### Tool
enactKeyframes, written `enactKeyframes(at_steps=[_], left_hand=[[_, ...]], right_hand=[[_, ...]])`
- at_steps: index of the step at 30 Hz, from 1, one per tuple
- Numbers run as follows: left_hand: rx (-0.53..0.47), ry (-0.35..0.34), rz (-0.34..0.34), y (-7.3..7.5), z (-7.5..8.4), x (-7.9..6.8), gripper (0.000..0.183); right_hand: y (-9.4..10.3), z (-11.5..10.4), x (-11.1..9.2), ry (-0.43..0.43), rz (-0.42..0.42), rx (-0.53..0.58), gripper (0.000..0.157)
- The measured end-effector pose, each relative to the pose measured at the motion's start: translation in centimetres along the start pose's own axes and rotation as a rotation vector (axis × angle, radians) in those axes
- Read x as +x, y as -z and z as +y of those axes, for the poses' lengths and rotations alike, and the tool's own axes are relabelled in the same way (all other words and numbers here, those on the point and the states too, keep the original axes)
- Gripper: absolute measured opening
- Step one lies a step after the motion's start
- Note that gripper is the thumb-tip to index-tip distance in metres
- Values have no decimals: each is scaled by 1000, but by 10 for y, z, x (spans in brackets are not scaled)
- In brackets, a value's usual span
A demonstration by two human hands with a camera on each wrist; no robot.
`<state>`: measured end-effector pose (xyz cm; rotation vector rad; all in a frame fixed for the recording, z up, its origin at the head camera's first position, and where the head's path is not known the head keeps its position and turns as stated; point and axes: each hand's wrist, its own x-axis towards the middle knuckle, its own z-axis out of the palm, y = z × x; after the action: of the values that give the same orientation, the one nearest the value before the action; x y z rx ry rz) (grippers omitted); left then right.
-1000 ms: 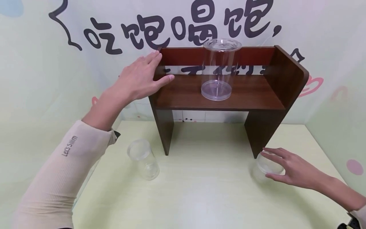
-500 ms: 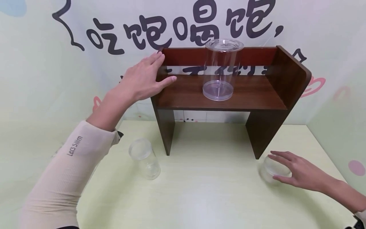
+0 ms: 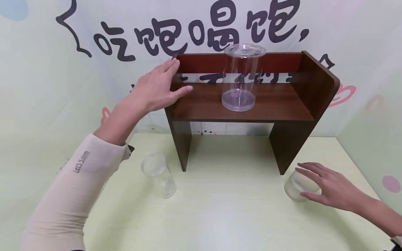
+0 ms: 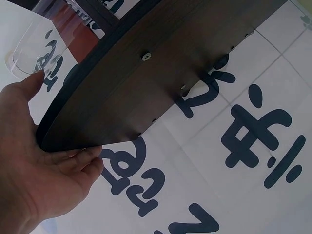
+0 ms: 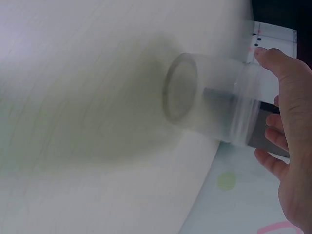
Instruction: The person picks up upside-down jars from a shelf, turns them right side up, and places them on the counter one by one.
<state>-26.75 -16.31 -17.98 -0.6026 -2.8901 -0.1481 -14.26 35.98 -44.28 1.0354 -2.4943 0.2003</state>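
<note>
In the head view a dark brown wooden desktop shelf [image 3: 201, 108] stands on the pale table. My left hand [image 3: 154, 85] rests at the top of its left side panel, fingers extended and thumb apart. The left wrist view has the thumb on one side of the panel [image 4: 131, 73] and the fingers on the other. A tall clear lidded jar [image 3: 239, 78] stands upright on the shelf board. On the right my right hand [image 3: 329, 186] hovers with spread fingers over a clear jar [image 3: 293, 190] on the table. In the right wrist view a gap separates fingers and jar [image 5: 209, 97].
Another clear jar [image 3: 158, 176] stands on the table [image 3: 226, 216] at the left, near the shelf's left foot. Behind everything hangs a white wall cloth [image 3: 94, 21] with large black lettering.
My right hand has moved a little to the right, and the jar beneath it now stands slightly farther from the shelf's right foot. My left hand has stayed on the panel.
</note>
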Motion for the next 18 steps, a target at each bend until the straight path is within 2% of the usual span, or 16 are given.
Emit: enactKeyframes(at_steps=[8,18], left_hand=[[3,-2,5,-1,0,0,96],[13,-4,5,-1,0,1,96]], right_hand=[[23,-23,25,64,62,-4,74],[59,-60,80,181,215,143,68]])
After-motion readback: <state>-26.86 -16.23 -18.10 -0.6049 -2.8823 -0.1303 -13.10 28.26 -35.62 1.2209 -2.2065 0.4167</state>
